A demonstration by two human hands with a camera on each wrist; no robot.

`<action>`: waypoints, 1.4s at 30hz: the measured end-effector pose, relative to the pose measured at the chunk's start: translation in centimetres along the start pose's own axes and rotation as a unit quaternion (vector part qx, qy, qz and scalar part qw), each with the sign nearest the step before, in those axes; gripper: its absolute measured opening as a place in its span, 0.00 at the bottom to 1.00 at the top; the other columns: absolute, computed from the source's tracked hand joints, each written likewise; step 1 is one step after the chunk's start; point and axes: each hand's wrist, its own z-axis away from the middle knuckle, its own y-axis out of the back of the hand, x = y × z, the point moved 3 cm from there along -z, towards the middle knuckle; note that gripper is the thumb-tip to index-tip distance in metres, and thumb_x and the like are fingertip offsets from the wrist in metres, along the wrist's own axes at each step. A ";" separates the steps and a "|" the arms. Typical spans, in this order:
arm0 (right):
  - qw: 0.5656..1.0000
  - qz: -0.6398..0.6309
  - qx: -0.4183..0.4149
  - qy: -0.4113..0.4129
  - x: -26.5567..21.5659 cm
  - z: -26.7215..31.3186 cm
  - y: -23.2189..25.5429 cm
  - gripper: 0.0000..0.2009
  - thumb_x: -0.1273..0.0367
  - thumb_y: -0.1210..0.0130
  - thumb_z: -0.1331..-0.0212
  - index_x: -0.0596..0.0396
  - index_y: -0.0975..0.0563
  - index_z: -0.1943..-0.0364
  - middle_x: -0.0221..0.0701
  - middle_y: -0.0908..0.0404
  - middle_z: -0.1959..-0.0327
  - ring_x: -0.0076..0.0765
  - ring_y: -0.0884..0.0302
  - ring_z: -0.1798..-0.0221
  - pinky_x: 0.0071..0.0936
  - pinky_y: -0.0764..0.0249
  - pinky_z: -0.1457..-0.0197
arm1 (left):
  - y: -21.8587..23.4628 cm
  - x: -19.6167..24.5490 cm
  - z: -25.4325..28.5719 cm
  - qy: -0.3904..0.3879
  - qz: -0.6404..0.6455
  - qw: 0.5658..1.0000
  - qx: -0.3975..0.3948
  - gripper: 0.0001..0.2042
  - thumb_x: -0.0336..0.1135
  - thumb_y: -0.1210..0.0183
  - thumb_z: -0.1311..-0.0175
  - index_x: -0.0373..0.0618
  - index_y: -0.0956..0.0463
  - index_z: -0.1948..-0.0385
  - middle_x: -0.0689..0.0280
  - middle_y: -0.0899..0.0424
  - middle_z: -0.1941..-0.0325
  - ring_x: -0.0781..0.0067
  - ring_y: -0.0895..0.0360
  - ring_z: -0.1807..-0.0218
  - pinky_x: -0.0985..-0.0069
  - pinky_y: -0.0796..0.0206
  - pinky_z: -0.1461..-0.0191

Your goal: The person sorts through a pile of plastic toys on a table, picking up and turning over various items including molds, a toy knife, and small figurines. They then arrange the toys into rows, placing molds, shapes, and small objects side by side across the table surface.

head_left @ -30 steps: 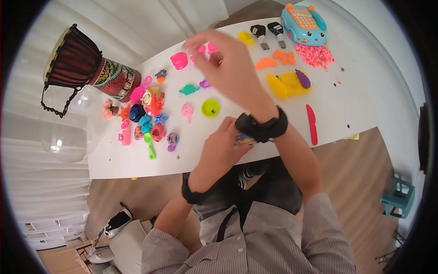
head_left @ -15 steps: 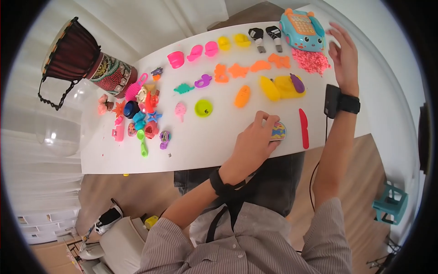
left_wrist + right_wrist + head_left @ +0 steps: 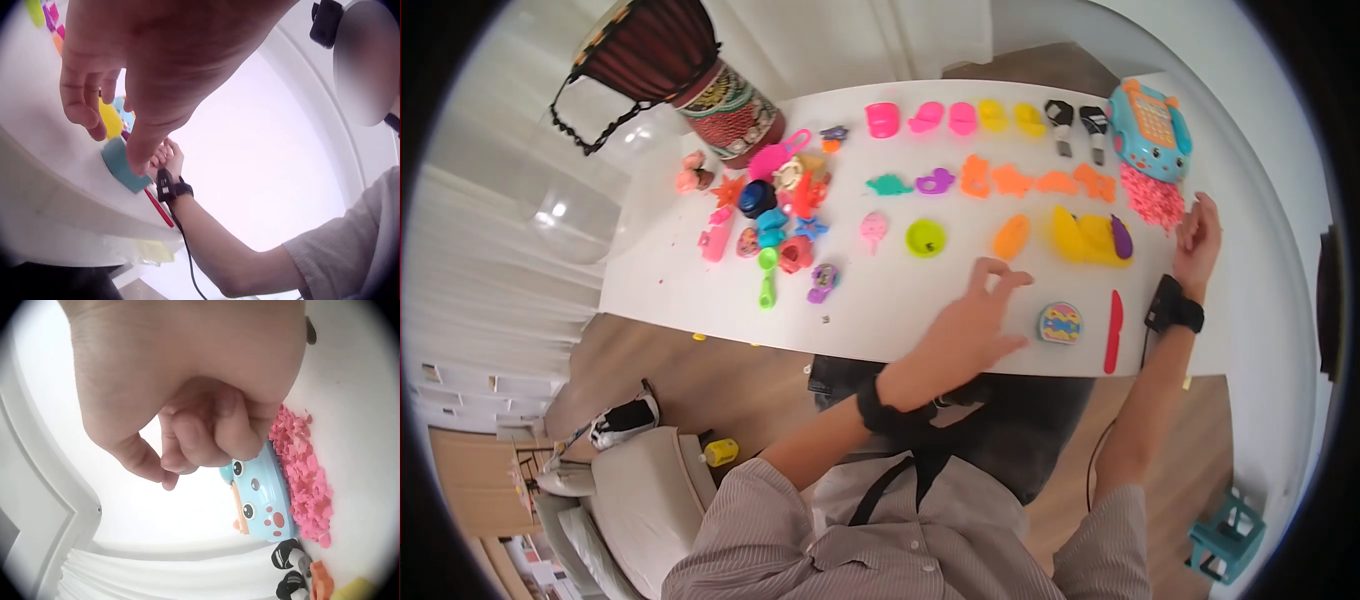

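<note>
A small round box with a colourful patterned lid (image 3: pixel 1060 323) stands near the table's front edge; its teal side (image 3: pixel 120 164) shows in the left wrist view. My left hand (image 3: pixel 962 335) is just left of it in the head view, fingers apart and bent a little, holding nothing. At the table's right side my right hand (image 3: pixel 1197 250) is empty, its fingers loosely curled (image 3: pixel 187 394), close to the pink crumbly pieces (image 3: pixel 1152 198). A red toy knife (image 3: pixel 1114 332) lies between the box and my right wrist.
Toy phone (image 3: pixel 1150 130) at the back right. Rows of pink, yellow and orange shapes, a yellow piece (image 3: pixel 1080 238) and a green bowl (image 3: pixel 925 238) lie mid-table. Left, a toy pile (image 3: pixel 775 215) and a drum (image 3: pixel 725 110). A cable (image 3: pixel 1090 460) hangs from my right wrist.
My left hand has let go of the round box and drawn back to its left. My right hand went from over the left hand to the right side and is now lower, beside the pink pieces. The head view has shifted.
</note>
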 end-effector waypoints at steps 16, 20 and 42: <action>0.981 0.179 0.074 0.026 1.5 -0.7 0.4 0.13 0.64 0.48 0.24 0.58 0.19 0.48 0.17 0.34 0.80 0.12 0.50 0.83 0.17 0.56 0.79 | 19.3 -12.7 2.7 0.132 -0.355 0.904 0.200 0.23 0.38 0.27 0.43 0.47 0.21 0.46 0.58 0.18 0.51 0.51 0.23 0.44 0.58 0.27 0.45; 0.980 0.186 0.069 0.006 1.5 -0.5 0.1 0.12 0.65 0.47 0.24 0.57 0.17 0.50 0.16 0.33 0.79 0.10 0.48 0.82 0.16 0.56 0.79 | 19.0 -11.6 1.4 0.076 -0.354 0.901 0.238 0.23 0.38 0.24 0.46 0.45 0.19 0.48 0.57 0.17 0.53 0.47 0.24 0.49 0.54 0.29 0.44; 0.977 0.210 0.030 0.004 2.3 -1.0 0.3 0.11 0.63 0.45 0.24 0.53 0.16 0.55 0.12 0.39 0.79 0.09 0.49 0.79 0.17 0.57 0.76 | 18.5 -14.6 -6.7 0.027 -0.348 0.915 0.203 0.10 0.31 0.33 0.36 0.38 0.15 0.57 0.49 0.17 0.55 0.47 0.17 0.53 0.55 0.26 0.49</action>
